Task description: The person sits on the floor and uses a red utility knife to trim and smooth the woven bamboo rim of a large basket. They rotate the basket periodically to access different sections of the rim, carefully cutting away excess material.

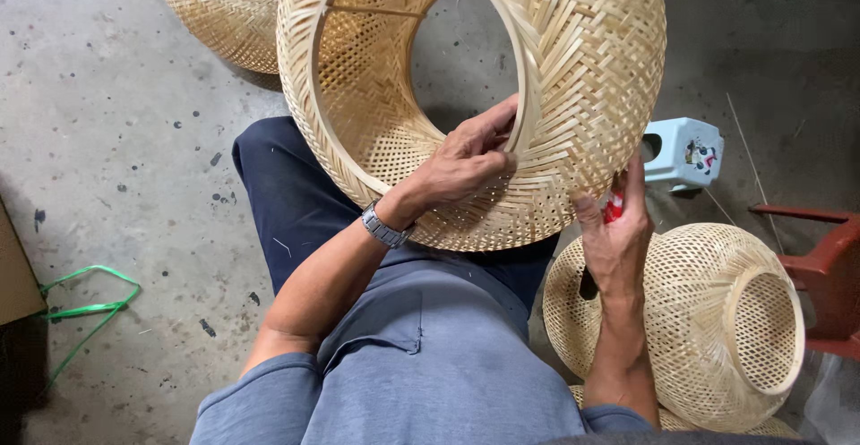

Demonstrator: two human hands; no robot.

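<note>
The woven bamboo shade (573, 78), a large round piece with a wide open ring at its middle, fills the upper centre of the frame, resting above the person's lap and tilted so that its hollow inside faces the camera.

Nearest the camera, at the bottom centre, lie the person's grey-blue shirt (430, 364) and dark trousers (287, 203). From there the left forearm runs up to the left hand (466, 160), which wears a metal wristwatch (383, 226). This hand lies inside the shade's opening, its fingers curled closed over the inner rim at the right side of the ring, thumb pressed against the weave below.

To the right, the right hand (616, 239) rises from the bottom edge and meets the shade's lower right outer wall. Its fingers are loosely closed around a small red item (613, 207); what the item is cannot be told. A dark handle-like piece shows below the palm.

Just behind that wrist, at the lower right, a second woven shade (699, 320) lies on its side on the concrete floor (116, 123). Beyond it stand a small light-blue plastic stool (683, 151) and, at the right edge, part of a red chair (829, 270).

At the lower left a green strap (90, 306) lies looped on the floor. At the upper left, farthest off, sits a third woven shade (219, 6), partly hidden behind the held one.
</note>
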